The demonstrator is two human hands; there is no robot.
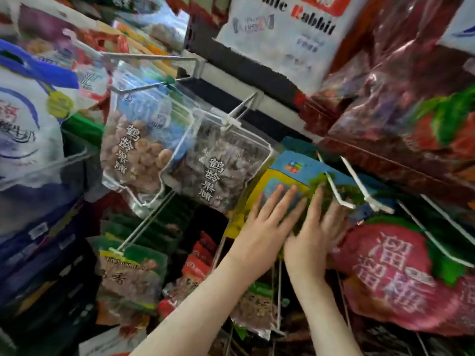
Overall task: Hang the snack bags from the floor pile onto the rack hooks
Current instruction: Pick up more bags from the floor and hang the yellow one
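Snack bag (288, 173), blue on top with yellow and green below, hangs on the rack, seemingly threaded on a white wire hook (336, 191). The left hand (267, 219) and right hand (318, 227) press flat on its front, fingers straight. A clear nut bag (218, 173) hangs beside it, and a red bag (390, 273) hangs lower right.

Blue-topped, yellow-green snack bag (295, 173)

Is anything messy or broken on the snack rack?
Nothing looks spilled or torn. The blue-and-yellow bag doesn't hang free: the left hand and right hand press flat on it beside a white hook.
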